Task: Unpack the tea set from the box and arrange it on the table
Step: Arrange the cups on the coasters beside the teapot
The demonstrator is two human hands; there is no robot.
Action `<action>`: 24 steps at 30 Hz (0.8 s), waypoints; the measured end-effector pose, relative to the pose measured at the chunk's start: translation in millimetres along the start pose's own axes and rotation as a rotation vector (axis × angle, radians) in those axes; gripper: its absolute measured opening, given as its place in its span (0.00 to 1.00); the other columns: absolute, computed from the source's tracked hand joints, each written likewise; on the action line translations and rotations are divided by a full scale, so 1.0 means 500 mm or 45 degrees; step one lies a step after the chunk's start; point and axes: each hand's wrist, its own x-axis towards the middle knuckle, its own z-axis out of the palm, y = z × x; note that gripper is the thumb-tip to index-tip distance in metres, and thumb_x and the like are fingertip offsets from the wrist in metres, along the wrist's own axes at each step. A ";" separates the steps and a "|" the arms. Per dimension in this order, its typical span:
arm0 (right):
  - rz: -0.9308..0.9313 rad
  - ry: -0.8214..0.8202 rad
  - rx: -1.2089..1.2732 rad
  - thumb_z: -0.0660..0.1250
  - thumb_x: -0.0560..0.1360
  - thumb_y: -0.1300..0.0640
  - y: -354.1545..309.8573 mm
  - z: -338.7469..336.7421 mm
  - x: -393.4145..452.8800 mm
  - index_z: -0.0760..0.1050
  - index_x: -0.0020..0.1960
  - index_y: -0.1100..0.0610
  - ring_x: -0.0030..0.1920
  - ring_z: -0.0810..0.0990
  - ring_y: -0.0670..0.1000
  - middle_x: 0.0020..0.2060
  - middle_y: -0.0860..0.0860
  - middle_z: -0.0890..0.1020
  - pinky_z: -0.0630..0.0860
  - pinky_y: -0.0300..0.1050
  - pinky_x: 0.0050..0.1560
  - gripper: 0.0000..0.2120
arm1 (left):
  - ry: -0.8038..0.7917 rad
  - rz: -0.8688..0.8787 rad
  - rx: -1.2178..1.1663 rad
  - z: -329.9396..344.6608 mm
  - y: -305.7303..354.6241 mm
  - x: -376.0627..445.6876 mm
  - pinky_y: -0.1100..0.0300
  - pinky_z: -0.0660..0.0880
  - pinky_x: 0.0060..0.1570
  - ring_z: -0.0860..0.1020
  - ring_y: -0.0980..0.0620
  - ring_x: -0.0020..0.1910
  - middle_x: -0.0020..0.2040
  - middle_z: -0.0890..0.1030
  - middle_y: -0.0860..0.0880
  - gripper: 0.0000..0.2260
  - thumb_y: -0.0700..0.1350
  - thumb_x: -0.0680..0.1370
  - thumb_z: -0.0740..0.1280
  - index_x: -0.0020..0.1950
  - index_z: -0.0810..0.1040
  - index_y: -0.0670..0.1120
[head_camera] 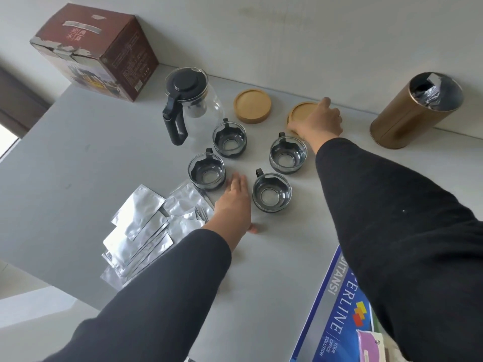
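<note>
A glass teapot (194, 105) with a black lid and handle stands at the back of the grey table (78, 163). In front of it sit several glass cups with black holders, among them one at the left (206, 171) and one at the front (271, 192). Two round wooden coasters lie near the wall. My right hand (317, 121) grips the right coaster (300, 112), which is partly hidden under it. The left coaster (252, 105) lies free. My left hand (234, 202) rests flat on the table between two cups, fingers apart, holding nothing.
The brown tea set box (96, 50) stands at the table's back left corner. A gold canister (415, 111) with a foil liner stands at the right by the wall. Several silver foil packets (146, 228) lie at the left front. A blue carton (337, 317) sits at the near right.
</note>
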 end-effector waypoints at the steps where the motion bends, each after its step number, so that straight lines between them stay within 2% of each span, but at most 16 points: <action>1: 0.000 0.020 0.019 0.74 0.65 0.47 0.004 -0.008 -0.003 0.58 0.70 0.58 0.66 0.68 0.60 0.65 0.61 0.68 0.68 0.54 0.63 0.40 | 0.002 0.000 -0.001 0.001 0.000 0.000 0.56 0.56 0.73 0.46 0.47 0.78 0.78 0.37 0.43 0.57 0.54 0.68 0.76 0.77 0.35 0.39; 10: 0.023 0.116 0.058 0.73 0.65 0.46 0.111 -0.076 -0.093 0.58 0.70 0.59 0.65 0.68 0.62 0.64 0.62 0.69 0.70 0.53 0.62 0.41 | 0.004 0.043 0.022 -0.008 -0.002 -0.015 0.55 0.58 0.73 0.46 0.46 0.78 0.78 0.38 0.42 0.58 0.56 0.68 0.75 0.77 0.35 0.38; 14: 0.016 0.050 -0.051 0.75 0.64 0.46 0.162 -0.057 -0.166 0.59 0.69 0.59 0.62 0.70 0.62 0.62 0.63 0.70 0.70 0.51 0.61 0.41 | 0.014 0.064 0.001 -0.010 -0.003 -0.021 0.53 0.61 0.72 0.48 0.45 0.78 0.78 0.39 0.41 0.58 0.56 0.67 0.76 0.77 0.36 0.37; 19: 0.009 -0.019 -0.081 0.75 0.64 0.46 0.194 -0.011 -0.218 0.59 0.70 0.56 0.62 0.71 0.61 0.61 0.62 0.70 0.72 0.49 0.59 0.41 | 0.027 0.090 0.024 -0.007 -0.010 -0.021 0.55 0.57 0.73 0.48 0.45 0.78 0.78 0.40 0.40 0.57 0.57 0.68 0.75 0.77 0.36 0.37; 24: 0.002 0.020 -0.094 0.75 0.64 0.48 0.200 0.009 -0.226 0.60 0.70 0.56 0.64 0.67 0.61 0.63 0.61 0.68 0.69 0.49 0.61 0.40 | 0.016 0.085 0.038 -0.004 -0.012 -0.015 0.54 0.58 0.72 0.47 0.45 0.78 0.78 0.39 0.41 0.57 0.58 0.68 0.74 0.77 0.35 0.37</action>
